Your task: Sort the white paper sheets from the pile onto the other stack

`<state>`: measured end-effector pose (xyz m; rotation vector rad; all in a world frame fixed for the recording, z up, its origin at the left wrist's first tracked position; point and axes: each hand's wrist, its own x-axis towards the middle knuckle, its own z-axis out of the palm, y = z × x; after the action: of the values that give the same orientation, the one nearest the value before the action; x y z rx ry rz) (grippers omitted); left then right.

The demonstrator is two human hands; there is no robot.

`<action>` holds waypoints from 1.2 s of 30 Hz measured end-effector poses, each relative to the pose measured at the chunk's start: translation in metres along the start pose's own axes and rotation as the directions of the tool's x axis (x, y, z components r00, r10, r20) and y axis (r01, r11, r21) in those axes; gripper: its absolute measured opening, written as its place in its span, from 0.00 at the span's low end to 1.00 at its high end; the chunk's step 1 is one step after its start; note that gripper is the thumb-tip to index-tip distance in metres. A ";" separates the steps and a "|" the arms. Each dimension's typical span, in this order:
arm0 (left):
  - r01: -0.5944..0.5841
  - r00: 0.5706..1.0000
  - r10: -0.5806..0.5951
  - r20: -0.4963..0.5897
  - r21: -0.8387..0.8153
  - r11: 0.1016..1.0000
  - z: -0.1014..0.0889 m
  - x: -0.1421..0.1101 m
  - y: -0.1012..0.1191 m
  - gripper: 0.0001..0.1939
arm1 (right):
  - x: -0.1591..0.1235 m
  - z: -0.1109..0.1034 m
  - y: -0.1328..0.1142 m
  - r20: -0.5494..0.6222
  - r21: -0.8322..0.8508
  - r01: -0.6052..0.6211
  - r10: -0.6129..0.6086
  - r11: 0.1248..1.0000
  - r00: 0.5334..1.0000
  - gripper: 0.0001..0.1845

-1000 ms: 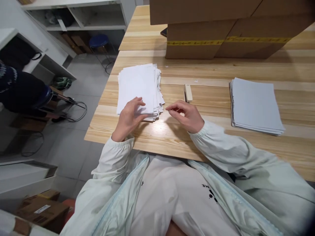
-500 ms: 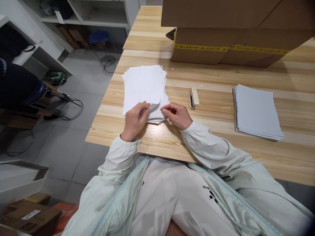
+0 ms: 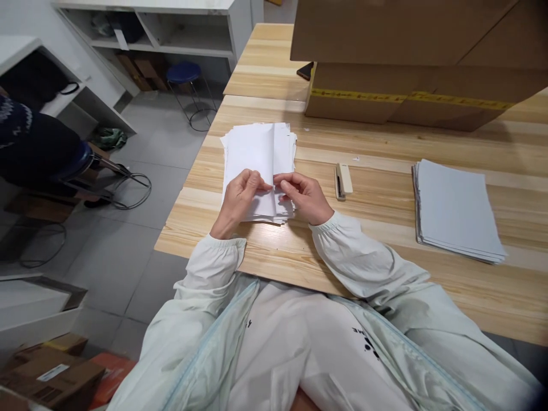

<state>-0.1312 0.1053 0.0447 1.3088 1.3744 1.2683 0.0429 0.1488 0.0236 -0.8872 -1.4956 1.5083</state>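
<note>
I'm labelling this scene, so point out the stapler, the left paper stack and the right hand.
Stapler [image 3: 346, 179], head view: on its pale upper body.
Left stack [image 3: 248, 149], head view: on its white upper face.
Right hand [image 3: 307, 197], head view: on the back.

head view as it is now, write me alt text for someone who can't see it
A person's left hand and right hand meet at the right edge of a white sheet atop an uneven paper stack. Farther right on the wooden table are a cream stapler and a neater paper pile, with large cardboard boxes behind.
</note>
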 end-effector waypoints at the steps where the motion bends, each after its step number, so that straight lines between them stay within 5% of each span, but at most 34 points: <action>1: 0.019 1.000 -0.019 -0.002 -0.018 1.000 0.001 0.002 -0.001 0.24 | 0.000 0.001 0.000 0.008 0.002 0.012 -0.012 1.000 1.000 0.23; 18: 0.019 0.999 -0.021 -0.035 -0.061 0.998 0.004 0.003 -0.013 0.16 | 0.000 0.002 0.004 -0.026 -0.022 0.013 -0.013 1.000 1.000 0.26; 24: 0.043 0.990 -0.066 -0.126 -0.176 0.983 0.004 0.002 -0.014 0.28 | -0.002 -0.003 0.005 -0.090 -0.196 0.084 -0.104 0.977 0.991 0.35; 30: 0.054 0.993 -0.074 -0.089 -0.206 0.977 -0.002 0.001 -0.012 0.27 | 0.000 -0.005 0.000 -0.025 -0.425 0.153 -0.180 0.892 0.983 0.14; 36: 0.082 0.995 -0.091 -0.042 -0.174 0.981 0.000 -0.004 -0.004 0.35 | 0.007 0.002 -0.015 -0.047 -0.506 0.066 -0.104 0.860 0.993 0.29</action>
<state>-0.1313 0.1019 0.0404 1.0946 1.3099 1.3363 0.0394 0.1533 0.0387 -1.1432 -1.8883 1.0128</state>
